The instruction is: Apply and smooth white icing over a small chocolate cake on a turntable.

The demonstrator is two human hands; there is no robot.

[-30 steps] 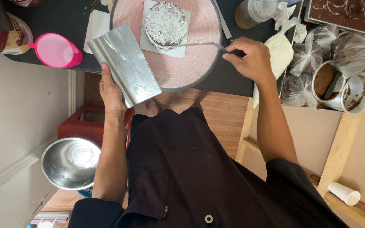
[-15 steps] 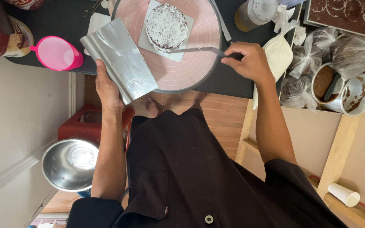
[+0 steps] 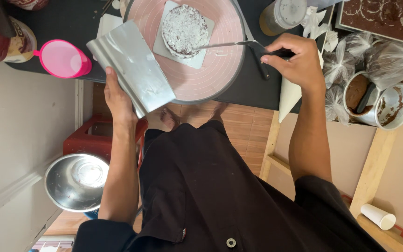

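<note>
Black short-sleeved buttoned garment, bare forearms, bare feet on wood.

You hold a smooth, shiny metal scraper (image 3: 134, 65); the cake (image 3: 184, 31) looks rough against the matt black tabletop (image 3: 253, 86).

A single head-worn camera looks steeply down the person's own front, so the dark apron fills the near edge and bare feet show on the wooden floor below. The dark surface (image 3: 253, 88) with the pink turntable (image 3: 211, 79) runs along the far edge, close to the lens. No second view shares the scene.
</note>
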